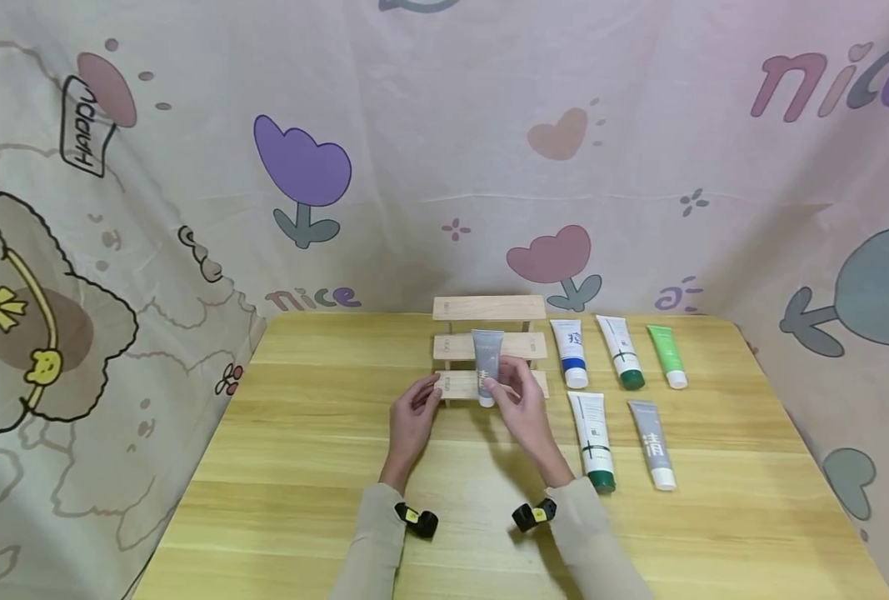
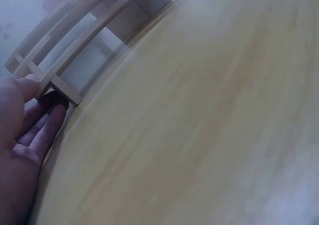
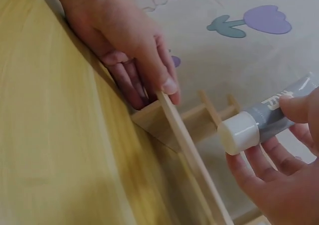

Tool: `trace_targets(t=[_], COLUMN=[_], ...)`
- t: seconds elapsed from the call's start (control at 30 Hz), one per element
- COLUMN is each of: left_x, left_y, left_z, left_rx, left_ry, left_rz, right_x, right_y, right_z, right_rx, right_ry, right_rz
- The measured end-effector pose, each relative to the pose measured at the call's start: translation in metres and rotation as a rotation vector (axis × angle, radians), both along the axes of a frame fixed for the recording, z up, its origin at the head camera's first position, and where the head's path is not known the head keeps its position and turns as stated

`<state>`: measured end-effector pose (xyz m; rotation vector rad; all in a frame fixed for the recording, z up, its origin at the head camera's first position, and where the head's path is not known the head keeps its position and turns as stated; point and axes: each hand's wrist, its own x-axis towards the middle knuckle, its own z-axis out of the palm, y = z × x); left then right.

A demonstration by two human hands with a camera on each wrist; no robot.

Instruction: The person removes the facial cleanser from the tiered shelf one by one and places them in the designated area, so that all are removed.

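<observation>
A three-tier wooden display rack stands near the table's back edge. My left hand pinches the left end of its lowest step, thumb on top and fingers underneath, as the right wrist view shows. My right hand holds a grey squeeze tube with a white cap, cap end down, in front of the lower steps. In the right wrist view the thumb lies across the tube's front and the fingers support it from behind.
Several tubes lie right of the rack: a white-and-blue one, a white one with a green cap, a green one, another green-capped white one and a second grey one. Printed cloth hangs behind the wooden table.
</observation>
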<state>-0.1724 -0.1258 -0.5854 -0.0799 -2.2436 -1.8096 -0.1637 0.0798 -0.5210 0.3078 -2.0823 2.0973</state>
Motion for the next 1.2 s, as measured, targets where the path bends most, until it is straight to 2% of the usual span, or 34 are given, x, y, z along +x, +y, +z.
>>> trace_targets(t=[0.17, 0.33, 0.5, 0.67, 0.77, 1.2], left_x=[0.0, 0.001, 0.008, 0.016, 0.017, 0.016], left_y=[0.0, 0.002, 0.004, 0.007, 0.008, 0.009], left_z=[0.0, 0.001, 0.019, 0.036, 0.038, 0.037], left_rx=[0.009, -0.012, -0.021, -0.017, -0.005, 0.004], left_ry=[0.007, -0.004, 0.005, 0.048, 0.053, 0.026], left_rz=[0.006, 0.024, 0.015, -0.005, -0.011, 0.006], right_x=[0.007, 0.012, 0.018, 0.024, 0.027, 0.037], right_y=[0.008, 0.016, 0.023, 0.029, 0.034, 0.061], right_z=[0.009, 0.014, 0.019, 0.021, 0.021, 0.02], right_rx=[0.009, 0.018, 0.029, 0.048, 0.044, 0.042], right_ry=[-0.019, 0.001, 0.036, 0.087, 0.105, 0.056], right_rz=[-0.033, -0.049, -0.064, -0.102, -0.121, -0.174])
